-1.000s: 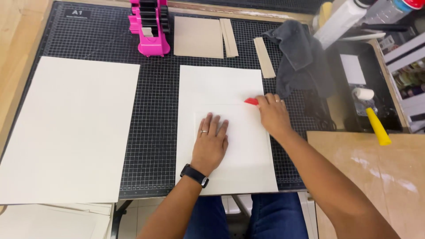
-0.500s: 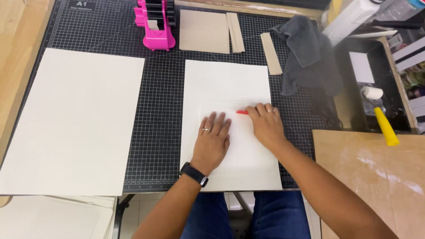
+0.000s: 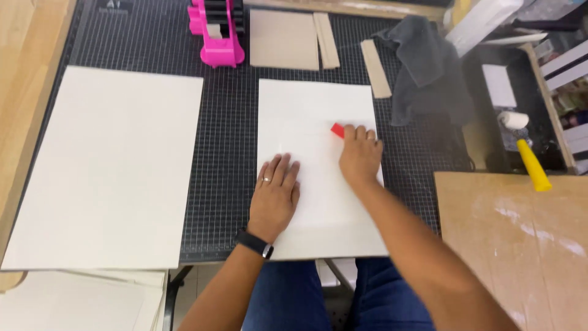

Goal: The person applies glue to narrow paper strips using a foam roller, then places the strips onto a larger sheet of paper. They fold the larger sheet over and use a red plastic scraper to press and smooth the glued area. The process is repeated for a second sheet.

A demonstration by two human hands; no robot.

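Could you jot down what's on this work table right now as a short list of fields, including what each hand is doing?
Surface: black gridded cutting mat
Left hand: flat, palm down on the white sheet
Right hand: pressing a small red tool onto the same sheet
Beside it: larger white sheet to the left
Far edge: pink holder, brown card pieces, grey cloth
Right side: roller with yellow handle

A black gridded cutting mat [image 3: 226,153] covers the counter [image 3: 24,73], whose pale wood shows along the left edge. A brown board [image 3: 520,245] lies at the right. Below the counter's edge, light tiled floor [image 3: 196,288] shows. Lighting is even and bright.
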